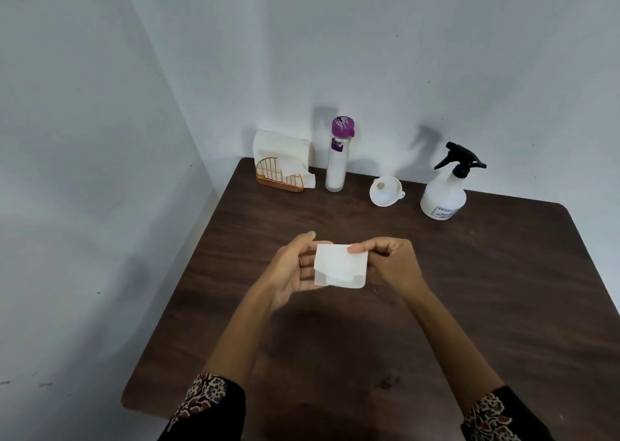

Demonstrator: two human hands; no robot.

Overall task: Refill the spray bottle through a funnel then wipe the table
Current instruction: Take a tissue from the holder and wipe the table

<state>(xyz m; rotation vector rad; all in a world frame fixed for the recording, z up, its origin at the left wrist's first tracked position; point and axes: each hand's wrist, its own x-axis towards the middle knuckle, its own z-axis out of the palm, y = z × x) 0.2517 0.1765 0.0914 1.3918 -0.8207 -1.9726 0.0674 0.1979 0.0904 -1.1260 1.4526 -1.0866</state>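
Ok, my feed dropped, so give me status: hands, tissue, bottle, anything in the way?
Left hand and right hand both grip folded tissue above table. Spray bottle capped, funnel lying beside it. Nothing in the way.

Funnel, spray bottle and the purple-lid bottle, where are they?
funnel [385,190], head view, on its white bowl.
spray bottle [443,199], head view, on its white body.
purple-lid bottle [336,168], head view, on its clear body.
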